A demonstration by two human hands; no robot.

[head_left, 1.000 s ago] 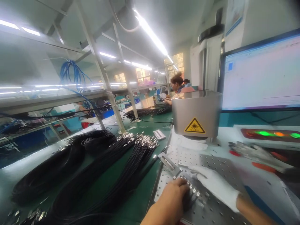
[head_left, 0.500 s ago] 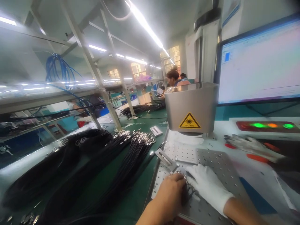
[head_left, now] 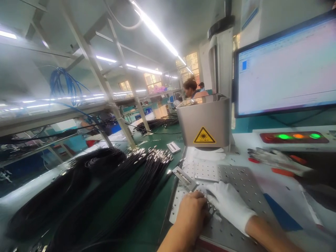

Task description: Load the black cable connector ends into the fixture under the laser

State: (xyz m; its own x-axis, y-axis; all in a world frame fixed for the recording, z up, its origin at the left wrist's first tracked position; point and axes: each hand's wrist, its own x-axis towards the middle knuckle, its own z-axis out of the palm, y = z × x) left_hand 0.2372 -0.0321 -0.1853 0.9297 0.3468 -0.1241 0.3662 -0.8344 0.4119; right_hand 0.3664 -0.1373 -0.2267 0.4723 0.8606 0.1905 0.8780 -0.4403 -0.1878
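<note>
Bare and curled, my left hand [head_left: 193, 211] closes over a small cluster of metal-tipped pieces on the perforated metal plate [head_left: 231, 213]. Its palm side hides most of what it grips. My right hand [head_left: 231, 204], in a white glove, reaches in from the right with its fingers stretched out and slightly apart. Its fingertips meet the shiny metal ends [head_left: 210, 203] between the two hands. Just beyond my left hand lies a slotted metal fixture [head_left: 185, 177], tilted across the plate's edge. A flat metal block [head_left: 207, 172] sits behind my right hand.
Bundles of black cables [head_left: 141, 182] with metal ends cover the green bench on the left. A laser machine head [head_left: 204, 120] with a warning triangle stands ahead. To the right are a monitor [head_left: 286, 70], lit buttons [head_left: 296, 137] and used gloves [head_left: 278, 159]. A person [head_left: 191, 87] sits beyond.
The view has turned slightly right, so the machine and monitor sit further left. Both hands stay at the same spot on the plate, with little visible finger movement.
</note>
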